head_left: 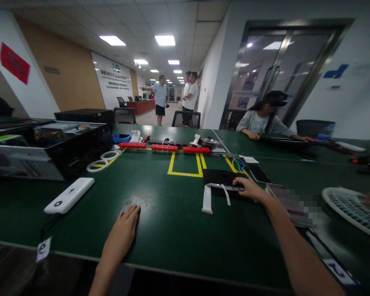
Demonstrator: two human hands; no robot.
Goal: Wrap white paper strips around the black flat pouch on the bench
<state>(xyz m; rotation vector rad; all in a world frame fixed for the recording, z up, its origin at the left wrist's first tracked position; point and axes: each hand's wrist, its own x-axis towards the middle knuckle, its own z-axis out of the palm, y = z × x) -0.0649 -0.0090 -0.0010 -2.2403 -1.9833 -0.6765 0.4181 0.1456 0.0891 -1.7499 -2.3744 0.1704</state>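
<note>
"Green table (166, 230) stretches before you. What's on it?"

"At left, a PC case (80, 154); right of center, the black panel (217, 176)."

"And your hands?"

"Your left hand (122, 230) lies flat, fingers nearly together. Your right hand (251, 190) touches the panel's right part; whether it's pinching, I can't tell. White ribbons (207, 199) cross its near edge."

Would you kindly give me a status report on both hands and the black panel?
Left hand palm down on the table. Right hand on the black panel, grip unclear. White ribbon trailing off its near side. Coloured wires close behind the panel.
</note>
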